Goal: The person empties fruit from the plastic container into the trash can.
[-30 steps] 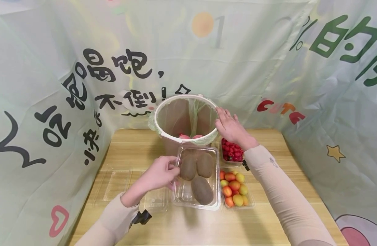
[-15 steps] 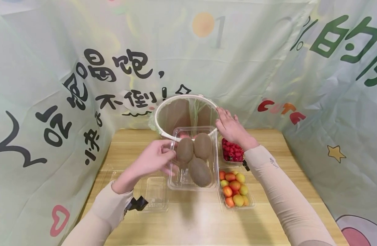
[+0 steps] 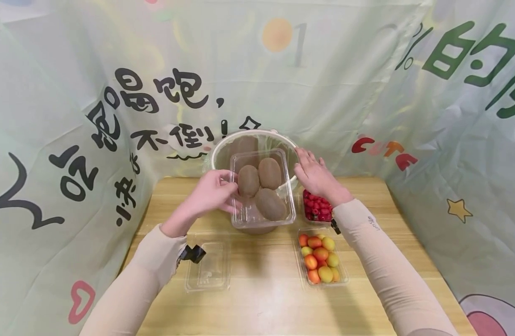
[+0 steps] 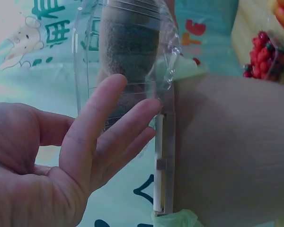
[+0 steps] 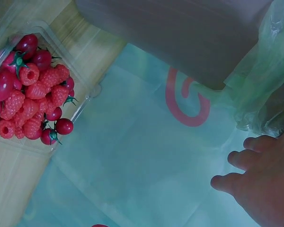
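Three brown kiwis [image 3: 269, 173] lie in a clear plastic box [image 3: 249, 219], which is held up tilted in front of and over the mouth of a round bin [image 3: 225, 141]. My left hand [image 3: 211, 192] grips the box by its left side; the left wrist view shows several fingers [image 4: 93, 127] stretched along it. A green liner [image 5: 255, 80] covers the bin's inside and hangs over its white rim. On the right of that rim rests my right hand [image 3: 318, 175], its fingers extended, holding nothing. The box hides much of the bin's inside.
Right of the bin sits a clear box of red berries and small tomatoes [image 3: 317, 206]. Nearer stands a box of orange and yellow small fruits [image 3: 320, 254]. An empty clear box [image 3: 211, 266] lies at left front. Printed cloth [image 3: 257, 70] surrounds the table.
My left hand has lifted the box of kiwis upward and away from me, from in front of the bin to over its opening. The right hand has stayed on the rim.
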### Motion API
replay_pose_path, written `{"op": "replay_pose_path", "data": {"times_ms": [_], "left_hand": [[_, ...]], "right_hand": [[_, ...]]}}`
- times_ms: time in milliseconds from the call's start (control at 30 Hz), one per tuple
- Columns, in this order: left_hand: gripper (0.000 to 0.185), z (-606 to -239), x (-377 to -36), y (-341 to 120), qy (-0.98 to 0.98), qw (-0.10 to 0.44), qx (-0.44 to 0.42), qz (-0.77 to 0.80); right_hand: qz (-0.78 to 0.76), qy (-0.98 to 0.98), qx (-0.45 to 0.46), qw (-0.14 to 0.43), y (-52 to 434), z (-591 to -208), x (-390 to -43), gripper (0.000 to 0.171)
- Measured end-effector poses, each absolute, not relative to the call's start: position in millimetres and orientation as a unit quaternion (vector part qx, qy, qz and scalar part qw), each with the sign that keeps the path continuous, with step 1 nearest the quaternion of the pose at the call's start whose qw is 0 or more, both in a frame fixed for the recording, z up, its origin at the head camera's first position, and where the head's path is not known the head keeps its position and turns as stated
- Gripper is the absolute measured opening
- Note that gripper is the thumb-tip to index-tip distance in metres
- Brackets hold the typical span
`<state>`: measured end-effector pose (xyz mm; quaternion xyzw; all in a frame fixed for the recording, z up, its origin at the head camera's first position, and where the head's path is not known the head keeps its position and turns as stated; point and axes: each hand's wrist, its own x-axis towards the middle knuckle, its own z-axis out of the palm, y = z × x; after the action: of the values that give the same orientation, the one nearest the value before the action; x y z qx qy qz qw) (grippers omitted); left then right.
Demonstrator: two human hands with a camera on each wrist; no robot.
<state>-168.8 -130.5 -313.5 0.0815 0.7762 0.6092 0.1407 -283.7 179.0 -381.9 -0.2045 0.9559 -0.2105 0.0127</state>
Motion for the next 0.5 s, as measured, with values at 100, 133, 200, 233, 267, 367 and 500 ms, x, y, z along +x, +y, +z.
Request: {"op": "replay_pose_path", "data": {"times_ms": [100,133,200,233,267,367,500], "left_hand": [[0.035,-309,-175,-131,0.777,0.139,0.082,0.609],[0.036,-309,-178,-131,0.778,0.136,0.081,0.608],[0.039,-307,-184,-131,0.78,0.13,0.078,0.607],[0.039,-306,-188,-132,0.781,0.127,0.078,0.606],[0.04,-306,-191,-132,0.782,0.125,0.077,0.605],[0.04,-305,-199,-134,0.786,0.113,0.065,0.605],[0.038,-302,-208,-134,0.789,0.095,0.049,0.604]], "right_hand": [[-0.214,0.956,-0.202,0.012,180,-381,-283,0.075],[-0.215,0.956,-0.201,0.011,181,-381,-282,0.075],[-0.216,0.956,-0.199,0.01,182,-381,-282,0.075],[-0.214,0.956,-0.199,0.009,182,-382,-283,0.075],[-0.213,0.957,-0.198,0.009,183,-382,-283,0.075],[-0.212,0.957,-0.2,0.011,182,-383,-283,0.075],[-0.214,0.955,-0.204,0.011,181,-382,-282,0.075]]}}
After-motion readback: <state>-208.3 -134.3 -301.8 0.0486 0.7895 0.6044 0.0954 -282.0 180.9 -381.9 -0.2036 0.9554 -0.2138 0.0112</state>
